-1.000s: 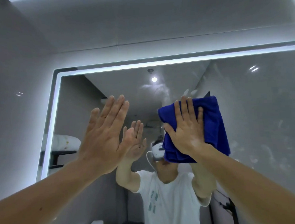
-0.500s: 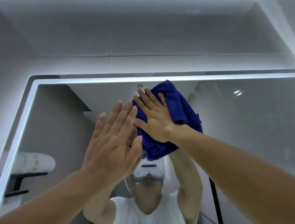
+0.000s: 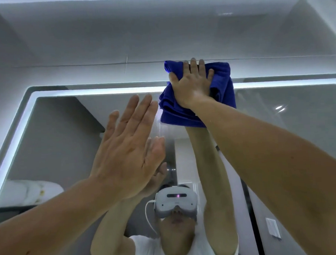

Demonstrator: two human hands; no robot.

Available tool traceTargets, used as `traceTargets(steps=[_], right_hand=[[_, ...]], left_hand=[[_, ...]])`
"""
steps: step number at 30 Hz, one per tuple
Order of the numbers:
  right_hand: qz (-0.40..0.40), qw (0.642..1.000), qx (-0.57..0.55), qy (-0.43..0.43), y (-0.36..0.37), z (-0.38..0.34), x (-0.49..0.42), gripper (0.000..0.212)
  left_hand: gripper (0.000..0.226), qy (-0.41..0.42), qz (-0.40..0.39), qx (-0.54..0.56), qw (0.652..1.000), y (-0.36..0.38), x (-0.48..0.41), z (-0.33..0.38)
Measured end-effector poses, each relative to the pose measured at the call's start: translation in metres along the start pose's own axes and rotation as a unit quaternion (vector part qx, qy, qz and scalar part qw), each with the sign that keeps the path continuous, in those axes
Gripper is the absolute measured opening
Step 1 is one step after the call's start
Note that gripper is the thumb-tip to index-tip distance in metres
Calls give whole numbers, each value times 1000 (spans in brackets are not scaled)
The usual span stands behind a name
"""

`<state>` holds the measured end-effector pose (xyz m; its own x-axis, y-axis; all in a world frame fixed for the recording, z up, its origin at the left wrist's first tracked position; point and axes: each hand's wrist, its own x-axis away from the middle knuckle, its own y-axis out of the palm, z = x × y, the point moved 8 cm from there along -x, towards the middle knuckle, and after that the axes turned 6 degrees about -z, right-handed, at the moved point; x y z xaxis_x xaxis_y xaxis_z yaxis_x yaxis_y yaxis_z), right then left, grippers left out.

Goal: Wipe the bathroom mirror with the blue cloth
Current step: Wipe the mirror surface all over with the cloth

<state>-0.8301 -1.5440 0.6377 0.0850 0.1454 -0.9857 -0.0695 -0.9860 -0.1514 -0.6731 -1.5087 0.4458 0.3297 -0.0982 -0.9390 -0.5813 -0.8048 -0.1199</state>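
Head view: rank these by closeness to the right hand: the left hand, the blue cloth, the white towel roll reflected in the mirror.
1. Blue cloth: pressed flat under the right hand.
2. Left hand: lower left, apart from it.
3. White towel roll: reflection, far lower left.

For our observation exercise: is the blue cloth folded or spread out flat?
Folded. The blue cloth shows stacked layers along its lower left edge, under the right hand pressing it on the mirror.
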Motion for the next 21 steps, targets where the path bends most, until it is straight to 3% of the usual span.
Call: traceTargets(steps=[7,11,16,21], right_hand=[[-21,991,55,-121,1,15,38,68],[-48,988,75,-128,11,36,97,70],[-110,972,70,-195,28,33,190,75],[-114,966,59,-224,19,24,147,68]], left_hand=[[68,6,0,23,1000,7,3,9],[68,-16,-7,17,1000,19,-3,6],[67,-39,-17,14,999,31,-14,-2],[70,-48,-14,-7,999,28,-26,-8]])
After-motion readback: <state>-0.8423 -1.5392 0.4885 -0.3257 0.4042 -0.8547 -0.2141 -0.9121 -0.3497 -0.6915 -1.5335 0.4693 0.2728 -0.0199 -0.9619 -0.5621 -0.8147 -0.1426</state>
